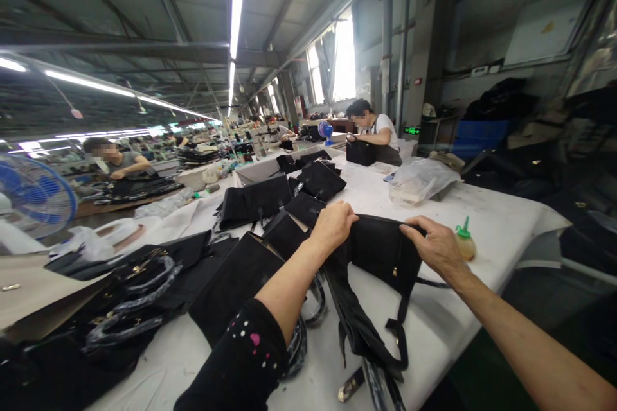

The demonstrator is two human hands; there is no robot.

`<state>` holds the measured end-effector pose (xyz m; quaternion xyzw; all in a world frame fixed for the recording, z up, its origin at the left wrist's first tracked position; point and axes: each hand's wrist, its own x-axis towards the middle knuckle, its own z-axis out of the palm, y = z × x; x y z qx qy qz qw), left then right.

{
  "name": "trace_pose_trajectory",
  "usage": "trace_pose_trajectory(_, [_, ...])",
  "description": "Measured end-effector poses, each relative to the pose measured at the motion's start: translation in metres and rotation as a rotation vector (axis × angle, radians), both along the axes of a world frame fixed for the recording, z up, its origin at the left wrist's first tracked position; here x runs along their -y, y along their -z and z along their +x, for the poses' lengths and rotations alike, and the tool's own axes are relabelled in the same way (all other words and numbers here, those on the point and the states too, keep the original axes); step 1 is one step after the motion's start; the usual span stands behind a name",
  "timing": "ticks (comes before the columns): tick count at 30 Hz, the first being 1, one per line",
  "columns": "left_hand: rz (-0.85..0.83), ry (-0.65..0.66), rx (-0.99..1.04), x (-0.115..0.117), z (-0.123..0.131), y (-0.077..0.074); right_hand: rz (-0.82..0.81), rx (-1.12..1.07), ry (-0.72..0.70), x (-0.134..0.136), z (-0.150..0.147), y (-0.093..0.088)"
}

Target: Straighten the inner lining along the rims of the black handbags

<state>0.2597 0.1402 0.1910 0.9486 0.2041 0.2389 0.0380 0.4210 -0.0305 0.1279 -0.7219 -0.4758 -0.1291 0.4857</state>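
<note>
Between my hands is a black fabric bag piece (380,247) with a small gold zipper pull on its face. My left hand (333,226) pinches the upper left corner of its top edge. At the upper right, my right hand (434,243) grips the same edge between thumb and fingers. Black straps (366,334) trail from the piece onto the white table (463,205), near a metal clasp (351,385). To the left of my left forearm lie black bag panels (236,282) and handles wrapped in clear plastic (297,347).
A small bottle with a green nozzle (465,243) stands right of my right hand. Farther back are a clear plastic bag (421,180) and a co-worker (383,131) holding a black bag. More black bags with wrapped handles (149,282) cover the left side, near a blue fan (36,196).
</note>
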Motion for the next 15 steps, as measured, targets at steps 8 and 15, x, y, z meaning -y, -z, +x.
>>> trace_pose_trajectory(8, [-0.002, -0.047, -0.027, 0.008, -0.001, -0.004, -0.299, 0.406, 0.03, -0.014, 0.005, -0.023])
trace_pose_trajectory(15, [0.002, -0.053, -0.063, 0.011, -0.001, -0.007, -0.332, 0.424, 0.059, -0.028, 0.0, -0.025])
